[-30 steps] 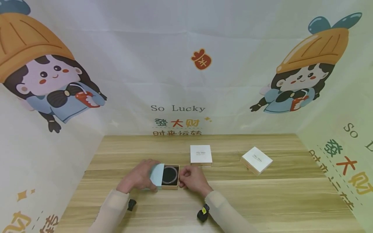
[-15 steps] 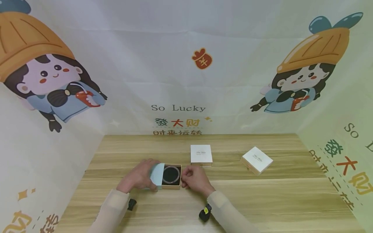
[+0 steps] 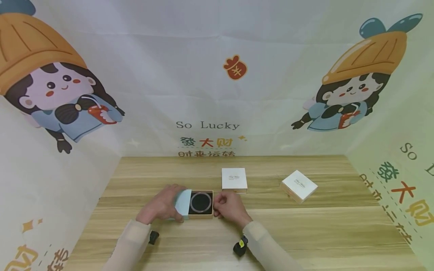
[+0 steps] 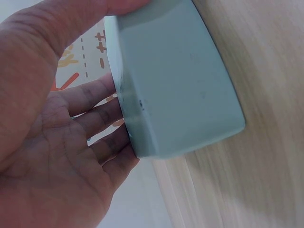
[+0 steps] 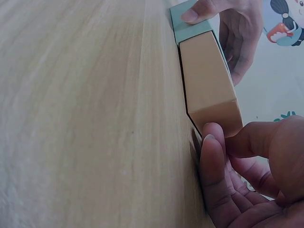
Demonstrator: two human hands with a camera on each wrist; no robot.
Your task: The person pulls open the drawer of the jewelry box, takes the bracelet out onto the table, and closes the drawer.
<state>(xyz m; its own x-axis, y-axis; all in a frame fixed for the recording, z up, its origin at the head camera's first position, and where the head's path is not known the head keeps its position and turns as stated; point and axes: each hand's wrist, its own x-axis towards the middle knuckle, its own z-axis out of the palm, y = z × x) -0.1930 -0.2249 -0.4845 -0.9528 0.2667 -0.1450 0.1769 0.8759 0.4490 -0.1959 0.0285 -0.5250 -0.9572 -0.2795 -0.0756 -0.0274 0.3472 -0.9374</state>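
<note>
L hand [image 3: 162,203] clamped on pale-blue sleeve [image 3: 182,204], thumb opp. fingers; R hand [image 3: 232,207] curled, fingertips pinching tan tray [image 3: 200,216] at its end. Sleeve + tray nearer L edge of counter [image 3: 305,233] than R.

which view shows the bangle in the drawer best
The head view: it alone looks into the drawer, where the grey bangle lies on dark lining. The right wrist view shows only the drawer's outer walls, the left wrist view the pale blue sleeve; neither shows the bangle.
</note>
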